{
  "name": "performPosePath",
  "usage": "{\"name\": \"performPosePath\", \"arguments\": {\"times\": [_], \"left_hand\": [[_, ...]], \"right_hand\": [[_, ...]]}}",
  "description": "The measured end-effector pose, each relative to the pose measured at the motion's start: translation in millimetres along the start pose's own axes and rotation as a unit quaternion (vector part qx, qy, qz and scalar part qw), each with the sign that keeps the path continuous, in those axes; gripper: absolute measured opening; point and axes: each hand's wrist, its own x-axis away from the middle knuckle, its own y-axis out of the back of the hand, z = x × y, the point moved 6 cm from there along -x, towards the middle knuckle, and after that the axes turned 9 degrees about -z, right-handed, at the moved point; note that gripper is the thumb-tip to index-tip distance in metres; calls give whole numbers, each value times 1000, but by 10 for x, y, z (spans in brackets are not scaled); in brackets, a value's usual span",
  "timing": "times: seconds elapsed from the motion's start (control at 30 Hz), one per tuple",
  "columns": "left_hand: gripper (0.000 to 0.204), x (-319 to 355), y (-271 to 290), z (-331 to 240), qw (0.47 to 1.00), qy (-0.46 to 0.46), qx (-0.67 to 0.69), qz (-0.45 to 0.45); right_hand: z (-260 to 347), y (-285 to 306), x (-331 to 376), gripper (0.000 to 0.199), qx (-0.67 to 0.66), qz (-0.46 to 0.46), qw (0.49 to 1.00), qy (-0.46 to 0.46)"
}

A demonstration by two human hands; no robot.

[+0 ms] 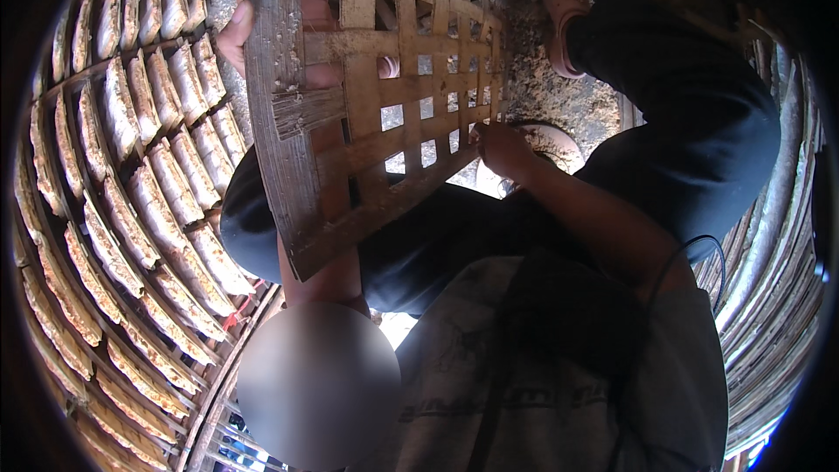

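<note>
Lattice tray (pixel 367 114) gripped between both hands' fingers (pixel 238 31).

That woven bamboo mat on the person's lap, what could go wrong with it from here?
The woven bamboo mat is held only at its edges: the left hand grips the far rim, the right hand pinches a strip. It might tip or slide off the knees. The strips look rough and splintery, so fingers could get pricked. Rows of drying cakes lie close beside the left edge; a swinging corner could knock some.
</note>
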Motion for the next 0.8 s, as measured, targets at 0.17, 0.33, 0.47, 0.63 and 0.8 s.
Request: {"name": "performPosePath", "arguments": {"times": [0.17, 0.33, 0.47, 0.63, 0.8], "left_hand": [[78, 150, -191, -129, 984, 106, 135, 52], [60, 17, -367, -20, 997, -65, 42, -25], [38, 138, -363, -13, 983, -59, 65, -161], [32, 377, -624, -140, 954, -91, 19, -286], [29, 290, -776, -172, 936, -77, 79, -333]], "right_hand": [[60, -15, -70, 20, -261, 208, 904, -269], [282, 447, -38, 22, 53, 106, 986, 119], [652, 1640, -9, 37, -28, 71, 997, -12], [801, 2746, 353, 88, -285, 192, 939, 1], [1022, 3316, 770, 58, -305, -41, 928, 210]]}}
